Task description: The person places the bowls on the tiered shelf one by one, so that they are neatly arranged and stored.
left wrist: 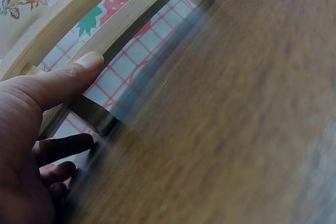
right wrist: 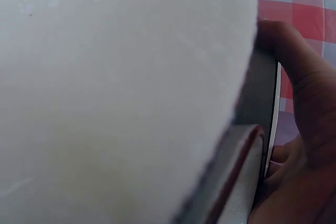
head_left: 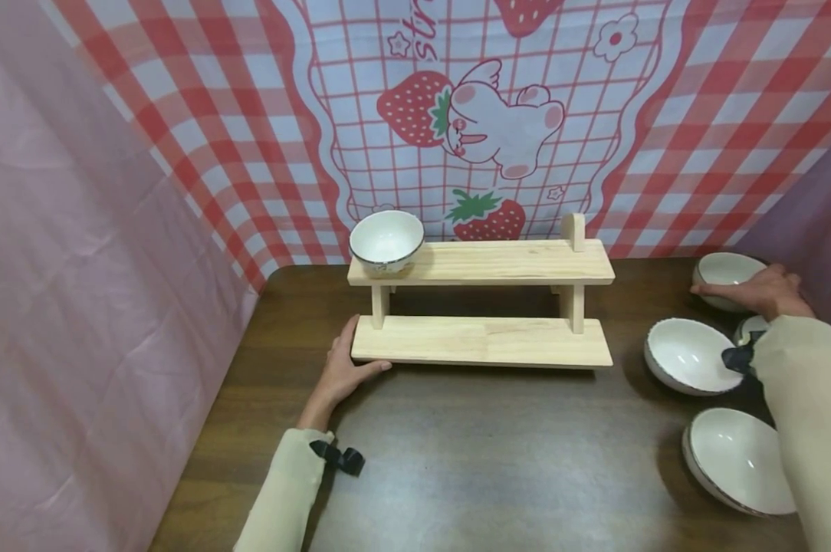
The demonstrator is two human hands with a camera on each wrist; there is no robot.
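A two-tier pale wooden shelf [head_left: 481,337] stands on the brown table. My left hand [head_left: 339,376] grips the lower board's left end; in the left wrist view the thumb of this hand [left wrist: 31,114] presses on the board edge [left wrist: 118,32], fingers curled beyond it. On the upper tier's left end sits a white bowl [head_left: 386,239]. At the far right my right hand [head_left: 767,293] holds a white bowl [head_left: 731,270], thumb at its near side, fingertips mostly hidden. In the right wrist view, this hand [right wrist: 310,114] is partly behind a large pale bowl surface [right wrist: 121,87].
Nearer me on the right stand two white bowls, a middle one [head_left: 691,356] and a front one [head_left: 740,460]. A smaller dish [head_left: 753,328] is partly hidden by the right sleeve. A checked cloth [head_left: 250,138] hangs behind the table; a pink curtain [head_left: 84,268] is at left.
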